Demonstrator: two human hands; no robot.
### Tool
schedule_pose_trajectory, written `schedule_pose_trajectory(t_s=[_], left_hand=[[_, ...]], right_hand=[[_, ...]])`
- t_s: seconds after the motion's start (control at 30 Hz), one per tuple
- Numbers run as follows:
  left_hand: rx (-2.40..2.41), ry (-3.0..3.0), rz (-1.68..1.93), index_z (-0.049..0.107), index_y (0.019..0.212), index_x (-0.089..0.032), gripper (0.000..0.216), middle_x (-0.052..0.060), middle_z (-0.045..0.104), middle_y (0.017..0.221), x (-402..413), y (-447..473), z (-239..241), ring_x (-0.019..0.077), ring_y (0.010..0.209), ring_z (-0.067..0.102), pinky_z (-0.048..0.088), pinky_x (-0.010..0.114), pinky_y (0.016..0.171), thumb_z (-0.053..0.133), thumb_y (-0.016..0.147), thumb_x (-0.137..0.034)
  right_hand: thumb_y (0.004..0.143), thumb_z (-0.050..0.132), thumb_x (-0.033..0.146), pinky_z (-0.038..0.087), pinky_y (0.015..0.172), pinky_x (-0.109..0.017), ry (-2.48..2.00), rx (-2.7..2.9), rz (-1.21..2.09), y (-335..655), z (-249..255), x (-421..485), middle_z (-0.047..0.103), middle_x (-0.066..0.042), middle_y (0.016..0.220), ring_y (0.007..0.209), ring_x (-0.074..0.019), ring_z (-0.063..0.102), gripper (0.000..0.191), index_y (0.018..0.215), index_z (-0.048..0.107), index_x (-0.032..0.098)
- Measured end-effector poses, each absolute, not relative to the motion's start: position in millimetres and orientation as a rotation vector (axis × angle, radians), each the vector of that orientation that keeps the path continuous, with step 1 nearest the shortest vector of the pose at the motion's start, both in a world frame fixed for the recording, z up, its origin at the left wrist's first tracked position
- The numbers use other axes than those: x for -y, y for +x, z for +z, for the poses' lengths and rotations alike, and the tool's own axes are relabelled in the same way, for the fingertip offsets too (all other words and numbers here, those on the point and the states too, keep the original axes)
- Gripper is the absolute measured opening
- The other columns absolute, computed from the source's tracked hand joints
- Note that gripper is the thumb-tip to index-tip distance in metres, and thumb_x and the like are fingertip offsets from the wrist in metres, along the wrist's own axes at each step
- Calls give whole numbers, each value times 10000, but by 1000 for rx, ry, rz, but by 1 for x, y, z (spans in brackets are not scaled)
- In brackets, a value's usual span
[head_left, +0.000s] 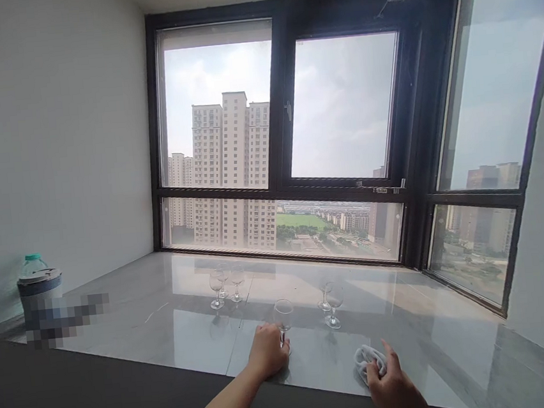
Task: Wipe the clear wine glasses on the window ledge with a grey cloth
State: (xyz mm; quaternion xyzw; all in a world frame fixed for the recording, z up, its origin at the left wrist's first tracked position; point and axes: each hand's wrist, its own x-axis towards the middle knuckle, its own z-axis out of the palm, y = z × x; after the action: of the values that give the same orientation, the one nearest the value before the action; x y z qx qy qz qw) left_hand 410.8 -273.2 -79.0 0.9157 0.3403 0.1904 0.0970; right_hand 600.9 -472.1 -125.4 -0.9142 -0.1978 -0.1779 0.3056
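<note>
My left hand (268,352) is closed around the stem of a clear wine glass (284,312), whose bowl rises upright above my fingers near the front edge of the ledge. To the right, a crumpled pale grey cloth (368,358) is gripped in my right hand (392,378), low over the ledge, with the index finger sticking up. Between and beyond my hands stands a pair of wine glasses (333,301). Farther back on the left is a small group of similar glasses (216,289), all upright.
The glossy grey tiled ledge (144,325) ends at a dark front edge. At its left end stand a tub (42,293) and a green-capped bottle (31,259), beside a blurred patch. Dark-framed windows (223,192) close off the back and right.
</note>
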Motion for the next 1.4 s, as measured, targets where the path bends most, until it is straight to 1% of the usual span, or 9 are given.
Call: schedule_pose_trajectory(t_s=[0.5, 0.67, 0.83, 1.17, 1.4], left_hand=[[-1011, 2703, 538, 626, 1057, -206, 283, 96, 690, 968, 274, 411, -77, 266, 1000, 592, 365, 373, 914, 485, 853, -344], [-1021, 2687, 529, 628, 1065, -206, 284, 93, 692, 978, 275, 410, -75, 263, 1013, 588, 361, 371, 929, 498, 847, -335], [-999, 2693, 568, 634, 1042, -208, 275, 93, 694, 951, 272, 412, -80, 265, 991, 592, 367, 375, 907, 493, 847, -340], [-1000, 2715, 546, 633, 1053, -206, 288, 94, 698, 953, 271, 411, -80, 264, 991, 598, 366, 368, 910, 482, 851, -345], [-997, 2722, 561, 633, 1024, -206, 267, 91, 696, 946, 271, 412, -81, 260, 983, 597, 370, 362, 900, 480, 847, -336]], right_hand=[[921, 273, 443, 495, 630, -368, -2399, 512, -496, 597, -121, 474, 711, -98, 920, 800, -300, 687, 566, 1412, 431, 209], [918, 282, 438, 499, 638, -374, -2407, 506, -478, 597, -121, 474, 713, -95, 934, 782, -295, 687, 562, 1412, 425, 211], [927, 272, 443, 491, 629, -381, -2410, 513, -478, 600, -124, 473, 711, -95, 962, 783, -301, 681, 562, 1422, 404, 214], [927, 278, 439, 486, 620, -385, -2390, 519, -506, 600, -127, 473, 708, -103, 989, 791, -307, 675, 558, 1416, 413, 207], [928, 293, 447, 471, 616, -357, -2395, 514, -505, 603, -129, 472, 710, -97, 994, 782, -289, 678, 555, 1418, 416, 217]])
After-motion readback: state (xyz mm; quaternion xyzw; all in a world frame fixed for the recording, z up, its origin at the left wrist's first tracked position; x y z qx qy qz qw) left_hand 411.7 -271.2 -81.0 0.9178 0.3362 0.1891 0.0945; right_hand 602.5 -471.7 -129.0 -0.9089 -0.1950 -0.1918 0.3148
